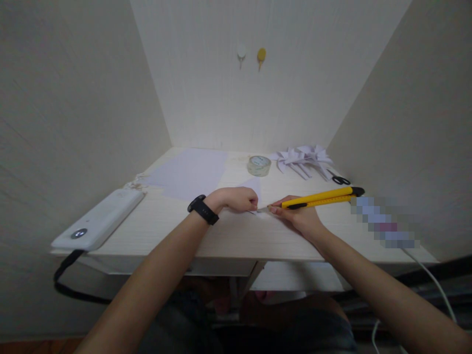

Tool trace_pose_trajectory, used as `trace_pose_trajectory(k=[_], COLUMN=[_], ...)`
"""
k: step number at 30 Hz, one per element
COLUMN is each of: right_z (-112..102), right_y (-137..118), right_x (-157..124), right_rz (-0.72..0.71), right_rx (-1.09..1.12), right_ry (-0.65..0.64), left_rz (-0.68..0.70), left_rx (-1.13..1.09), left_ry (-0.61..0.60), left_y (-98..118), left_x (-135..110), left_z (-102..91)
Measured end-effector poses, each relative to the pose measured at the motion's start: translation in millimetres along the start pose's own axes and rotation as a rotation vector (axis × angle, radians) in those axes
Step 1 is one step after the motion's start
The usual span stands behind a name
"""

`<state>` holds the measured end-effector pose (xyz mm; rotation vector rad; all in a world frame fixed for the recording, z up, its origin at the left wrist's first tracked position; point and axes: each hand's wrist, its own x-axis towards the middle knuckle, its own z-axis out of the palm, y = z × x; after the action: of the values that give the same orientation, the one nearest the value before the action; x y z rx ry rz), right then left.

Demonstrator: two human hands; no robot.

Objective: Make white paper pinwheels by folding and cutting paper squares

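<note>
My right hand [300, 216] grips a yellow utility knife [320, 197] with black parts, its tail pointing right. The knife's blade [262, 210] points left and lies close to my left fingertips. My left hand [238, 199], with a black watch on the wrist, is closed, its fingers curled down on a small white piece of paper [253, 186]. Part of that paper shows behind the hand; the rest is hidden under it. Just in front of the left fingers is a thin dark line, too small to make out.
Pale paper sheets [195, 169] lie at the back left. A tape roll [258, 166], folded paper pinwheels [304, 158] and black scissors [339, 180] are at the back right. A white device [99, 219] with a strap rests at left; a blurred-out object [383, 223] with a cord lies right.
</note>
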<state>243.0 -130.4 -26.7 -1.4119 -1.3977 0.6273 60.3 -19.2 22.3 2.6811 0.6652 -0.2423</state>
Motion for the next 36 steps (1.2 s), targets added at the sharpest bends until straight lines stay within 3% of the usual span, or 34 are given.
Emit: trace_pose_trajectory(k=[36], right_z=[0.4], right_y=[2.5], right_x=[1.1], right_rz=[0.001], right_rx=[0.054], right_ry=[-0.018], left_rz=[0.039], left_rx=[-0.172], left_ry=[0.003], left_y=[-10.2], left_x=[3.3], left_z=[1.9])
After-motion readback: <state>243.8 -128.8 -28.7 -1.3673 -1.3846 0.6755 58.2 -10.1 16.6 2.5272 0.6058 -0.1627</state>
